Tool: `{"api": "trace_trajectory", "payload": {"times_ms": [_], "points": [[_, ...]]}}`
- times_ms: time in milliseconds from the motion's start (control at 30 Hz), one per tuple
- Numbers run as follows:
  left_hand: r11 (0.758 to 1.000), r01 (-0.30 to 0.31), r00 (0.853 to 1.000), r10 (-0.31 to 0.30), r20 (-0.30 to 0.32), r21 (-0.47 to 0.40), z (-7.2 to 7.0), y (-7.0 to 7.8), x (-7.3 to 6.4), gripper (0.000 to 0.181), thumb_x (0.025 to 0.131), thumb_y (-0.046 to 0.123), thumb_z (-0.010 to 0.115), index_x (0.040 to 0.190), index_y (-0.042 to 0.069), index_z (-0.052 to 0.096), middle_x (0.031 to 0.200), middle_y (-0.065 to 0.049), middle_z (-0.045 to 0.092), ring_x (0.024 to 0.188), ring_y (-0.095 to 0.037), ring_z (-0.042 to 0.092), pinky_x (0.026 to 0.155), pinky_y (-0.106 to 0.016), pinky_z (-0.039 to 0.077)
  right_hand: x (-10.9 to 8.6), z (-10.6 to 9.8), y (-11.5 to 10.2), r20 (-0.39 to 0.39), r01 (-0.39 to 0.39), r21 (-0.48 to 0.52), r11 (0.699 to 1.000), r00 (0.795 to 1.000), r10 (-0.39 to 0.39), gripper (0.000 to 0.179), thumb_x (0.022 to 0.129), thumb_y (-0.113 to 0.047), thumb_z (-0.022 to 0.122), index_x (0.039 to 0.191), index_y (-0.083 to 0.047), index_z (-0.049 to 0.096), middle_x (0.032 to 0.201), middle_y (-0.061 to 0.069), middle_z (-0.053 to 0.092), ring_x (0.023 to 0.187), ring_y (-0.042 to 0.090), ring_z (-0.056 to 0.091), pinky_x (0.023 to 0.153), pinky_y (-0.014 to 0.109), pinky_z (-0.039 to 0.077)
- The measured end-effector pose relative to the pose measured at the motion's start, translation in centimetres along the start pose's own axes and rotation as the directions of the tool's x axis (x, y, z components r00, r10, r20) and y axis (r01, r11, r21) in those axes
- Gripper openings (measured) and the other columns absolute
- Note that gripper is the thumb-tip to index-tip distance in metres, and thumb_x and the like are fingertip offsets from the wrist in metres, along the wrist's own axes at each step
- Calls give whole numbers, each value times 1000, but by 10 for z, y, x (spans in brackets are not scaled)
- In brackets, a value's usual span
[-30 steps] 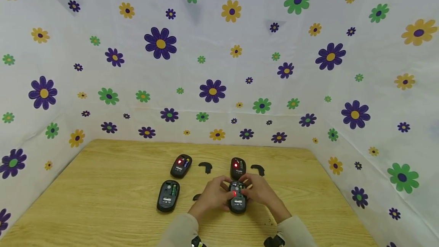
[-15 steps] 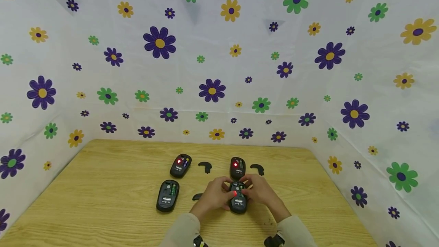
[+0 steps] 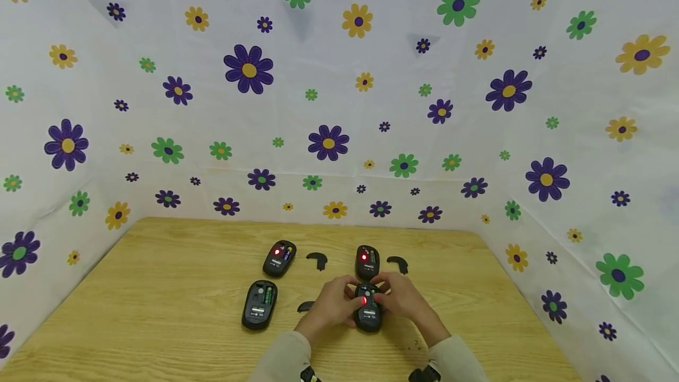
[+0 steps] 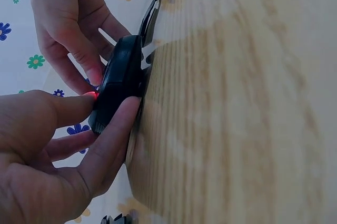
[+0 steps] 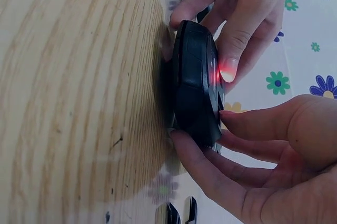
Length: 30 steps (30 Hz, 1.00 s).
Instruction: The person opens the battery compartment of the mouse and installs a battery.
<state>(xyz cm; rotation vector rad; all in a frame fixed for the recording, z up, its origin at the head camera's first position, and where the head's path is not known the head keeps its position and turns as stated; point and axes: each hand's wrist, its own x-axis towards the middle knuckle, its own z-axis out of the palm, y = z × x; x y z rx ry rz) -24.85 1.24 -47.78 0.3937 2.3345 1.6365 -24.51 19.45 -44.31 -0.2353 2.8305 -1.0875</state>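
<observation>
An upside-down black computer mouse (image 3: 368, 320), its battery bay uncovered, is held between both hands near the front of the table. My left hand (image 3: 333, 304) grips its left side, thumb on the underside, where red light glows on the thumb tip. My right hand (image 3: 401, 295) pinches the far right part, its thumb over the bay and mostly hiding the green battery. In the left wrist view, fingers reach under the low edge of the mouse (image 4: 118, 76), close over the tabletop. The right wrist view shows the mouse (image 5: 190, 89) edge-on, with a thumb on the bay side.
Several more overturned mice lie around: one at front left (image 3: 259, 306), a lit mouse (image 3: 279, 259) behind it, another lit mouse (image 3: 368, 260) just beyond the hands. Loose black battery covers lie back centre (image 3: 319, 260), back right (image 3: 399, 263) and partly behind the left hand (image 3: 305, 306).
My right thumb has shifted slightly over the battery bay, so less of the green battery shows. Both hands keep their grip on the mouse in the same place.
</observation>
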Motion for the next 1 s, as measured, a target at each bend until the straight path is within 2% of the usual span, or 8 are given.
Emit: {"api": "trace_trajectory", "payload": {"times_ms": [367, 467, 567, 700, 800, 867, 1000], "points": [[1000, 25, 1000, -25, 14, -5, -3, 3, 0, 45, 99, 8, 68, 140, -5, 54, 109, -20, 64, 64, -21, 71, 52, -32, 63, -3, -4, 2, -4, -30, -10, 1000, 1000, 30, 25, 92, 0, 73, 117, -1, 70, 96, 16, 73, 76, 20, 70, 58, 33, 63], [1000, 4, 1000, -4, 16, 6, -8, 4, -2, 46, 100, 10, 68, 141, -4, 54, 111, -20, 65, 68, -21, 72, 54, -34, 64, -4, -7, 2, -21, -22, -21, 1000, 1000, 22, 24, 93, -1, 72, 117, -2, 71, 97, 16, 73, 77, 19, 69, 61, 32, 61], [996, -51, 999, 51, 6, 68, -14, 5, -7, 44, 101, 15, 67, 140, -2, 56, 112, -17, 67, 79, -20, 70, 60, -35, 63, -5, -10, 2, -53, -11, -29, 1000, 999, 9, 23, 94, -2, 71, 117, -2, 70, 98, 16, 74, 76, 19, 69, 61, 31, 60], [967, -150, 987, 160, -30, 206, -29, 8, -13, 40, 103, 22, 65, 138, 2, 60, 114, -16, 69, 93, -24, 69, 73, -37, 62, -4, -18, -1, -90, 23, -34, 999, 996, -26, 23, 97, -5, 68, 120, -1, 70, 104, 18, 75, 78, 23, 71, 63, 35, 62], [936, -183, 976, 210, -60, 300, -45, 10, -18, 41, 106, 27, 60, 140, 5, 61, 124, -19, 69, 106, -31, 68, 85, -46, 61, -3, -29, -2, -114, 61, -82, 995, 991, -71, 25, 100, -10, 66, 122, 0, 70, 111, 20, 75, 88, 29, 72, 73, 43, 63], [917, -180, 971, 224, -85, 356, -57, 11, -22, 42, 107, 30, 57, 141, 7, 60, 131, -19, 67, 116, -34, 66, 95, -52, 59, -2, -36, 0, -137, 74, -120, 990, 986, -90, 26, 102, -12, 63, 125, -1, 70, 116, 21, 73, 98, 33, 71, 82, 48, 62], [880, -126, 963, 218, -155, 457, -87, 9, -29, 45, 109, 35, 51, 147, 10, 57, 147, -17, 59, 135, -39, 55, 111, -60, 48, -1, -50, 9, -143, 129, -181, 975, 977, -155, 34, 108, -17, 55, 133, 4, 63, 132, 28, 65, 121, 45, 63, 101, 58, 55]]}}
